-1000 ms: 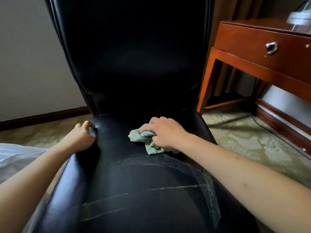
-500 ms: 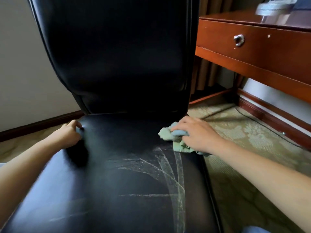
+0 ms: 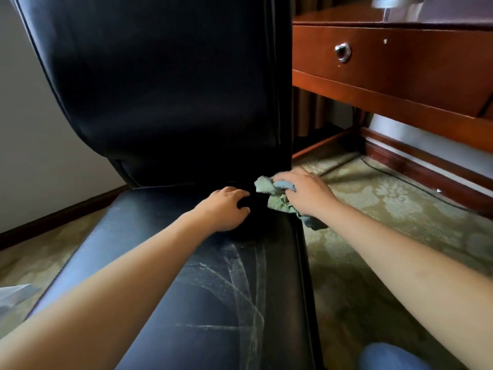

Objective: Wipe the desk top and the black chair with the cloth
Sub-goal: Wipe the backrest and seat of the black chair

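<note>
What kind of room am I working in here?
Probably a hotel room or bedroom: a wooden desk with a drawer, patterned carpet, and a black chair the right hand wipes with a cloth.

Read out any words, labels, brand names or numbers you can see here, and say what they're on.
None: no readable text anywhere in the view.
The black chair, the cloth, the wooden desk's drawer front and the patterned carpet carry no print.
The pale object on the desk top is blurred; any marking there cannot be made out.
</note>
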{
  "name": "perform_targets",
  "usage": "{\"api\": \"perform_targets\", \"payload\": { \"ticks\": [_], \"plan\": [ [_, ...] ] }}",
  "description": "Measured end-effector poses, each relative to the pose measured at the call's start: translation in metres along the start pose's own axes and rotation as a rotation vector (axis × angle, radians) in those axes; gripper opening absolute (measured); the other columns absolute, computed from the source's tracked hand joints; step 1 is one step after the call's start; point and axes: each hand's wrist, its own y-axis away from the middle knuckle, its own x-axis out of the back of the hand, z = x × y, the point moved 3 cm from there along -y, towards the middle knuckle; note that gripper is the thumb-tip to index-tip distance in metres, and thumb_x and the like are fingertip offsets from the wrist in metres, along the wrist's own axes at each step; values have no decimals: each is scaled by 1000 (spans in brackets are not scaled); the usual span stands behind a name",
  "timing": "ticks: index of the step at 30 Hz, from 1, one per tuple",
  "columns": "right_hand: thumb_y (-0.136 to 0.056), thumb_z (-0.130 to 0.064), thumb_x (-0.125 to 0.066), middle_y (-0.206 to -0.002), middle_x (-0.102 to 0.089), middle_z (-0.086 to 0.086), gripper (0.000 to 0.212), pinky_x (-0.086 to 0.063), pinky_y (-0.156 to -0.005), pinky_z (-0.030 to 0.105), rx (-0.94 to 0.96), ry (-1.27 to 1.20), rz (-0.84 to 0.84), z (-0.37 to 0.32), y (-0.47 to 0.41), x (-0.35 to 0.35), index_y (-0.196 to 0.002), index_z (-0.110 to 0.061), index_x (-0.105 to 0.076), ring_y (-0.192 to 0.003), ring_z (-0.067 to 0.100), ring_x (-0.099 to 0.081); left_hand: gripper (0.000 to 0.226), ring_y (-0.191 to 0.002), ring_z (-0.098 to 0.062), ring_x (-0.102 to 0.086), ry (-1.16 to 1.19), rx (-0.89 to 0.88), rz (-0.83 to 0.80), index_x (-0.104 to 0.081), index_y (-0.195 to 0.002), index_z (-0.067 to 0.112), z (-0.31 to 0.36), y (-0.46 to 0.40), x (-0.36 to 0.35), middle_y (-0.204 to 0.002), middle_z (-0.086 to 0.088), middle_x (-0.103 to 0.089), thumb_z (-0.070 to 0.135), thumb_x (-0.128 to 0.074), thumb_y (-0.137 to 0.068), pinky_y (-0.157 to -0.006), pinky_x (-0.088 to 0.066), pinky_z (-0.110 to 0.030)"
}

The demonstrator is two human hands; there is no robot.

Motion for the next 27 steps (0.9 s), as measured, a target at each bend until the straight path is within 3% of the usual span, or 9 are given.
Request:
{"api": "perform_targets", "payload": {
  "ticks": [5,12,17,20,25,27],
  "plan": [
    [-93,-9,-46,-131,-48,-18,55,-45,-98,39,119,69,-164,3,45,19,-130,-49,-56,-120,16,-45,59,-144,-28,-36,3,18,-10,-38,-152,33,6,-7,-15,-157,0,-38,47,-53,-97,-116,-37,-44],
    [-92,-9,-48,-132,-56,-6,56,-44,-91,37,88,211,-32,-37,-21,4,-131,-48,-57,-120,25,-51,56,-144,-33,-30,34,60,-39,-37,-150,34,14,-5,-17,-153,-1,-34,40,-54,-97,-114,-34,-40],
    [-97,-16,-45,-133,-55,-4,46,-46,-78,33,-65,-149,26,3,-26,-4,-134,-43,-55,-106,22,-57,69,-149,-33,-22,38,118,-66,-32,-153,36,12,-2,-13,-157,-1,-30,65,-51,-93,-118,-26,-40],
    [-101,-19,-42,-136,-53,0,41,-48,-71,36,-191,-301,30,21,-8,-14,-138,-37,-49,-96,23,-58,72,-148,-34,-21,30,144,-67,-31,-153,35,15,-3,-11,-157,-2,-29,66,-53,-92,-117,-28,-41],
    [-104,-19,-44,-132,-43,-10,38,-43,-76,28,-143,-391,23,18,71,-19,-136,-39,-47,-104,14,-54,72,-144,-36,-24,2,165,-69,-31,-149,37,18,-6,-13,-153,-3,-31,68,-55,-89,-116,-30,-44],
    [-104,-18,-46,-126,-41,-13,36,-39,-72,20,-129,-376,2,15,100,-20,-134,-38,-47,-102,10,-52,71,-143,-36,-25,-5,174,-70,-31,-148,37,19,-6,-14,-152,-3,-31,68,-55,-89,-117,-29,-46]
  ]
}}
